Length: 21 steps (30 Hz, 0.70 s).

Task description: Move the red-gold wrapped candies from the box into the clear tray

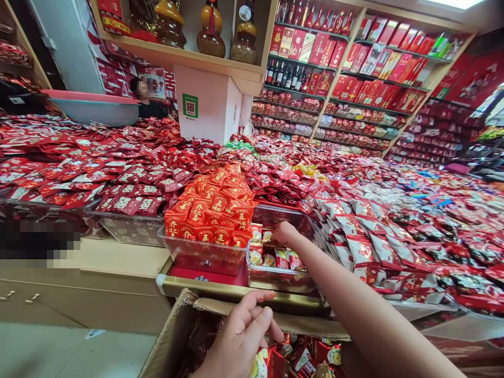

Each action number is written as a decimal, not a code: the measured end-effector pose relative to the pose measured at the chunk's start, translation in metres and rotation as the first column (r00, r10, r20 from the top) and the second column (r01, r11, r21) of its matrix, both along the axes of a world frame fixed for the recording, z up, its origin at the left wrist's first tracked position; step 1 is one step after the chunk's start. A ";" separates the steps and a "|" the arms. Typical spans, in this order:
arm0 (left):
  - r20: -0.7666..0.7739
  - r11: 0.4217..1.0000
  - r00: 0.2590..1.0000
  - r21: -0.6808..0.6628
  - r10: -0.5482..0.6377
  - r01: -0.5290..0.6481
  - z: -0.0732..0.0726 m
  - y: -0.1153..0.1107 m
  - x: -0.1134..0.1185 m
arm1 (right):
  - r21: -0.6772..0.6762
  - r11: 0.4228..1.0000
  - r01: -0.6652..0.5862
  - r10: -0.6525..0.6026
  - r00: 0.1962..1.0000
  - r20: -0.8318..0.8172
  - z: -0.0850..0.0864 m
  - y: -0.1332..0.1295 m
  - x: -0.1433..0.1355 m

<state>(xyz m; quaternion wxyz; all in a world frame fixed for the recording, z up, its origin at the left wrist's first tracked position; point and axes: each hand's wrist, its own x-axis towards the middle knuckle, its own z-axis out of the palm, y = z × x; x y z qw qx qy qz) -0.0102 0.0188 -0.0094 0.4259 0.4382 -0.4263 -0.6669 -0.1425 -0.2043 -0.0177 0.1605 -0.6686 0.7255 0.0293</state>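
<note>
My right hand (284,234) reaches into a clear plastic bin (281,278) and touches the small red and gold packets (281,258) in it; its fingers curl down, and what they grip, if anything, is hidden. Lower down, my left hand (248,331) hovers over an open cardboard box (173,325) of similar packets (305,362). Its fingers are partly bent and apart, with nothing visibly between them. Left of the clear bin stands another bin (205,254) heaped with orange-red packets (212,207).
Piles of red packets (134,184) and red-and-white packets (366,231) flank the bins. Behind rise shelves (315,68) of bottles and boxes. A pink and blue basin (98,110) stands at the back left, near a person (151,107). The counter edge (236,294) borders the cardboard box.
</note>
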 end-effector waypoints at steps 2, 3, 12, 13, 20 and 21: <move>0.010 1.000 1.000 -0.004 0.009 -0.009 -0.001 -0.001 0.000 | 0.037 0.999 -0.012 0.013 1.000 -0.022 -0.001 0.000 0.000; 0.013 1.000 1.000 -0.008 0.011 -0.011 -0.001 -0.001 0.000 | 0.040 0.999 -0.018 0.020 0.999 -0.028 -0.002 0.001 0.000; 0.006 0.999 1.000 -0.033 0.019 -0.018 -0.002 -0.006 0.002 | 0.011 0.999 -0.048 0.048 0.999 -0.014 -0.002 0.006 -0.001; 0.009 0.999 0.999 -0.035 0.037 -0.037 -0.002 -0.006 0.001 | 0.010 0.999 -0.049 0.049 0.999 -0.011 -0.001 0.007 -0.001; 0.015 0.996 0.997 -0.034 0.078 -0.077 -0.003 -0.006 0.000 | -0.012 0.999 -0.049 0.049 0.998 0.035 0.005 0.013 0.004; -0.005 0.996 0.996 -0.037 0.087 -0.087 -0.003 -0.006 0.001 | -0.034 0.998 -0.046 0.047 0.998 0.051 0.010 0.015 0.005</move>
